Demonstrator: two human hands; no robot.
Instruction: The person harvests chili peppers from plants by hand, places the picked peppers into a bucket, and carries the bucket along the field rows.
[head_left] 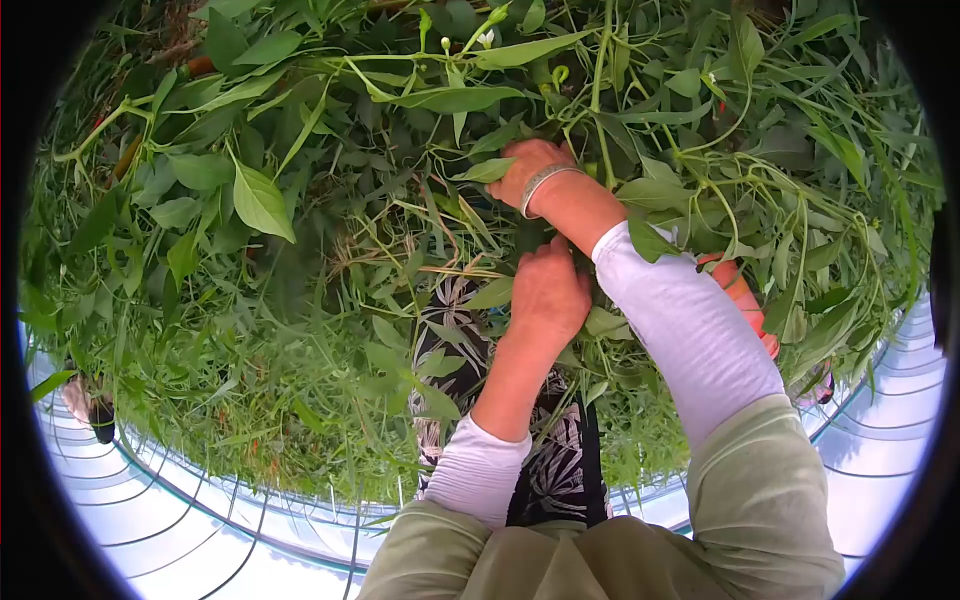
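Note:
Leafy green plants [455, 98] with small white flowers fill the view and look like pepper plants. My right hand [537, 168], with a silver bracelet [545, 185] at the wrist, reaches in among the stems at the upper middle. Leaves cover its fingers. Just below it, almost touching the right wrist, my left hand [550, 290] is closed with the fingers curled inward. Whatever it grips lies hidden behind the knuckles and foliage. White sleeves [690, 320] cover both forearms.
Right of my arm, a reddish-orange shape [742, 300] shows partly behind leaves; I cannot tell what it is. Dry stalks [440, 265] and tall grass [300, 400] surround my patterned trousers [550, 470]. White sheeting with dark lines [200, 530] curves along the bottom.

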